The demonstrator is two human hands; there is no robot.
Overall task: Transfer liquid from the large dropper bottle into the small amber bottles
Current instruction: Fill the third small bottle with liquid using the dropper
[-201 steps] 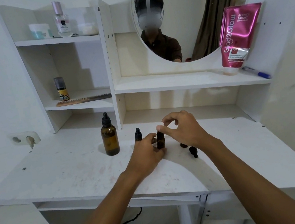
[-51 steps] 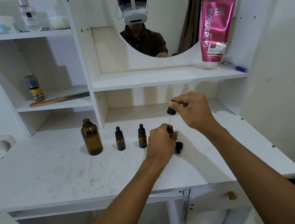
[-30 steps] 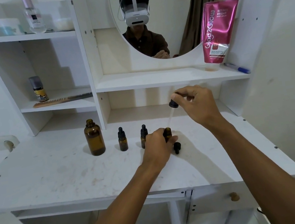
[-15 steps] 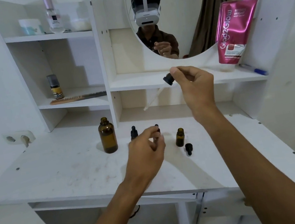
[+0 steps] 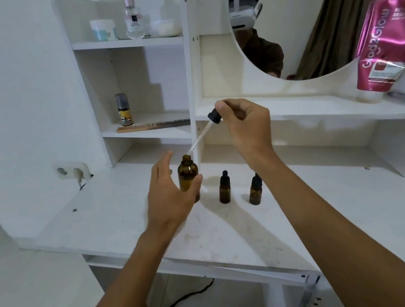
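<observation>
While pinching the black-bulbed dropper (image 5: 214,116) with right hand (image 5: 248,126), has lowered its clear pipette (image 5: 199,139) over the round amber large dropper bottle (image 5: 186,175), brought left hand (image 5: 169,199) alongside, fingers apart.

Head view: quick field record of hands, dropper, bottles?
left hand: open, cupped around large bottle, contact unclear
right hand: pinches dropper bulb
dropper tip: angled down-left, at large bottle mouth, not visibly inside
large bottle: upright, uncapped, on desk
small bottles: two in view, capped, upright, right of large bottle
</observation>
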